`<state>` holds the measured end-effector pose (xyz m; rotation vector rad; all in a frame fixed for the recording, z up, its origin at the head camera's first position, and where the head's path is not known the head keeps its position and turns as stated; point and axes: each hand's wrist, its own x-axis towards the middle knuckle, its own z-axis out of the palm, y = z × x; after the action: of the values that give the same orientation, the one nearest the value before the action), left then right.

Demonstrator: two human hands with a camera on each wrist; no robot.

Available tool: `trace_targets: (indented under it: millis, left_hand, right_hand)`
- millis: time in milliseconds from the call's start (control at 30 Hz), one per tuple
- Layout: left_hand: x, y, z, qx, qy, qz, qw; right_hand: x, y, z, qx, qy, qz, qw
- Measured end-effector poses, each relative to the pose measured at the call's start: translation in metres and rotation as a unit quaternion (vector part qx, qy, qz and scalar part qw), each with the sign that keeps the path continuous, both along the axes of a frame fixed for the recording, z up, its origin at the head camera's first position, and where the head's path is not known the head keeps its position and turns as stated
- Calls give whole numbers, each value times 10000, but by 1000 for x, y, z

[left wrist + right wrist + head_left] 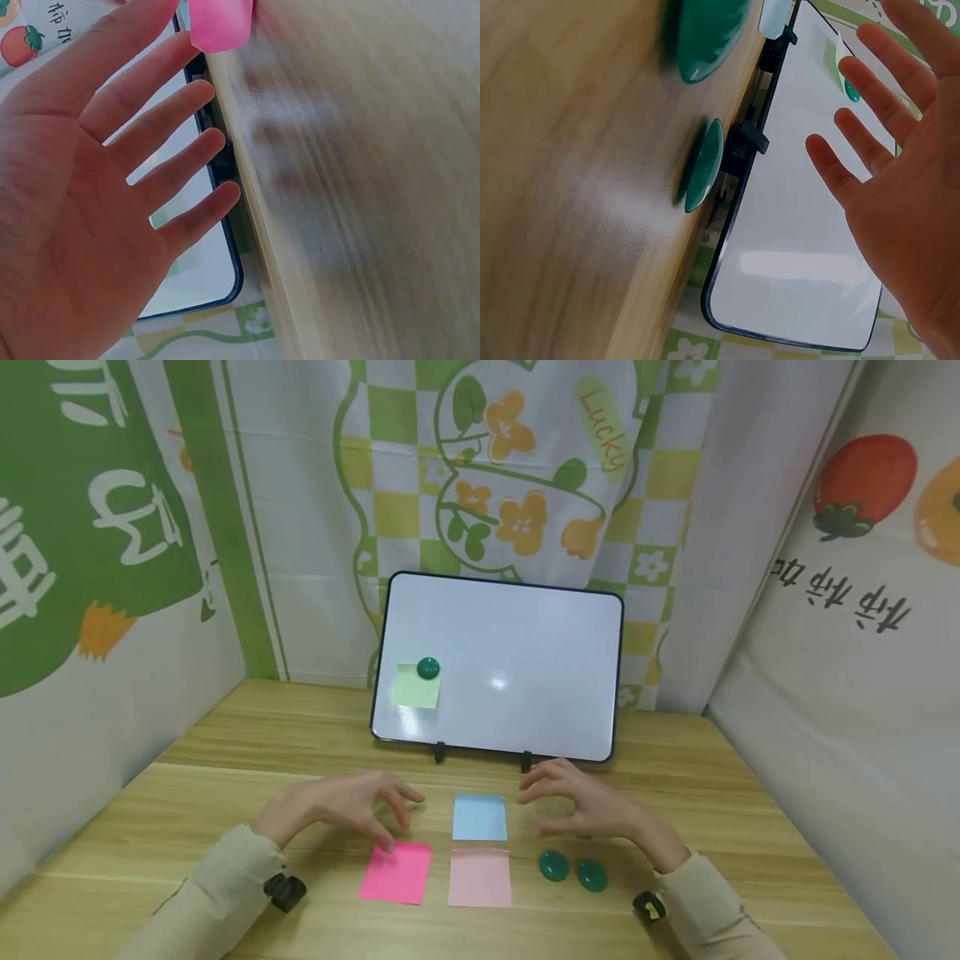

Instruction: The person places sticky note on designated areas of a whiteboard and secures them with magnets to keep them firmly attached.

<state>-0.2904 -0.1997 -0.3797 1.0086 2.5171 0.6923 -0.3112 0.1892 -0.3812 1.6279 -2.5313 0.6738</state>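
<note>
My left hand (348, 803) has its fingers spread, with the thumb tip right at the top edge of a hot pink sticky note (397, 874). The palm faces the camera in the left wrist view, where that note (221, 26) shows close to the fingertips. Between my hands lie a light blue sticky note (480, 818) and, nearer me, a pale pink one (480, 878). My right hand (588, 803), fingers apart and holding nothing, hovers just beyond two green domed magnets (553, 866) on the table.
A whiteboard (517, 664) stands at the back on small black feet (440, 752). On its left side a green magnet (428, 668) holds a pale green sticky note (412, 689). Printed curtains (300, 527) surround the wooden table (225, 760).
</note>
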Motion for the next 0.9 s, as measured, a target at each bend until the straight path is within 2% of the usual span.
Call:
trace_targets:
  millis: [333, 600, 900]
  left_hand:
    - [1, 1, 0, -167, 27, 10, 9999]
    - [-2, 1, -3, -104, -116, -25, 9999]
    - [-2, 2, -3, -168, -200, 43, 9997]
  right_hand:
    - [1, 7, 0, 563, -807, -83, 9951]
    - [-3, 12, -3, 761, -1110, 58, 9909]
    - [-5, 16, -7, 981, -1648, 2, 9814]
